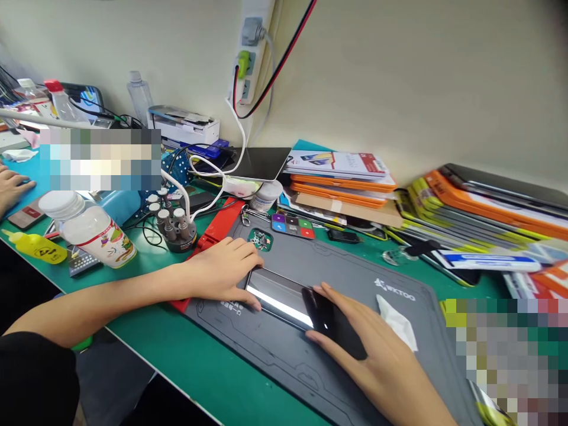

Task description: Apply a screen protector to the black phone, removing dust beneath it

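A black phone (pixel 284 299) with a glossy screen lies flat on a grey work mat (pixel 346 278). My left hand (pixel 222 269) grips the phone's left end, thumb on the near edge and fingers curled over the far edge. My right hand (pixel 368 349) holds the phone's right end, thumb and forefinger spread around it. A small white wipe (pixel 397 319) lies on the mat just beyond my right hand.
Stacks of orange and yellow boxes (pixel 465 207) line the back right. A round holder of tool bits (pixel 175 228), a white bottle (pixel 100 231), a yellow bottle (pixel 38 245) and cables sit at left. Another person's hand (pixel 11 186) rests at the far left edge.
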The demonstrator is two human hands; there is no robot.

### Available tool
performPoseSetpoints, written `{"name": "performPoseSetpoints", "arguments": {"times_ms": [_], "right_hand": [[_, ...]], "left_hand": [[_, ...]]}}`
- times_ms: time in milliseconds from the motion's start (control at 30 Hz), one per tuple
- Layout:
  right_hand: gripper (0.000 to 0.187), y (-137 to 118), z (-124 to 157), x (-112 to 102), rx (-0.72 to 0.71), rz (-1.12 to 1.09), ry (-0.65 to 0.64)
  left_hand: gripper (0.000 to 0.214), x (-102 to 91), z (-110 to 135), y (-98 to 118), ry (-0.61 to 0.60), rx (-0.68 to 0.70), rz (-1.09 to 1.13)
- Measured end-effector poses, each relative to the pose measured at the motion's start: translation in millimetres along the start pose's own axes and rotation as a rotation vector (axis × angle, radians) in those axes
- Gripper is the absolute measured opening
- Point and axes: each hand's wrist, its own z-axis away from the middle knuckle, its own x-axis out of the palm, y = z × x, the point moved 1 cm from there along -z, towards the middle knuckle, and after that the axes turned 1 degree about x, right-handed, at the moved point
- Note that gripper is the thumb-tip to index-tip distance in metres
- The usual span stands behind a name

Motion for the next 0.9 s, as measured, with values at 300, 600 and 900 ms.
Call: {"name": "performPoseSetpoints", "arguments": {"times_ms": [300, 600, 900], "right_hand": [[0.066, -2, 0, -2, -0.022, -0.006, -0.005], [0.067, 2, -4, 1, -0.188, 0.116, 0.061], [0.039, 33, -13, -43, 0.134, 0.234, 0.284]], "left_hand": [[0.072, -2.0, -1, -1, -0.005, 0.015, -0.013], [0.075, -2.8, 4, -1, 0.015, 0.074, -0.094], [0.08, -4.1, -2, -11, -0.071, 0.078, -0.082]]}}
